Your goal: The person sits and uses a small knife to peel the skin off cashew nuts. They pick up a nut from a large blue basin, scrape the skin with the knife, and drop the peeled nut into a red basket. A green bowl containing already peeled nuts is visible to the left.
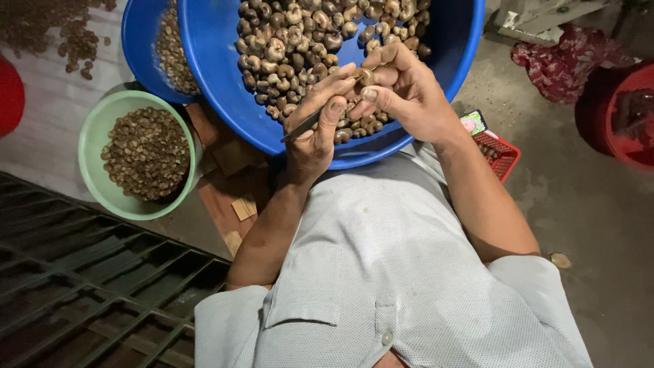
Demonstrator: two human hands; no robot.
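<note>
My left hand (310, 140) grips a thin metal knife (300, 128), whose tip points at a single cashew nut (366, 75). The fingers of my right hand (409, 92) pinch that nut. Both hands hover over the near side of a big blue basin (225, 82) that rests against my lap and is filled with brown unshelled cashew nuts (300, 34). My pale shirt (395, 259) fills the lower part of the view.
A second blue basin (139, 41) with nuts sits behind the first. At left stands a green bowl (92, 146) of nuts. Also around: loose nuts on the floor (54, 27), a dark metal grate (82, 286), a red basket (504, 153), a red tub (613, 102).
</note>
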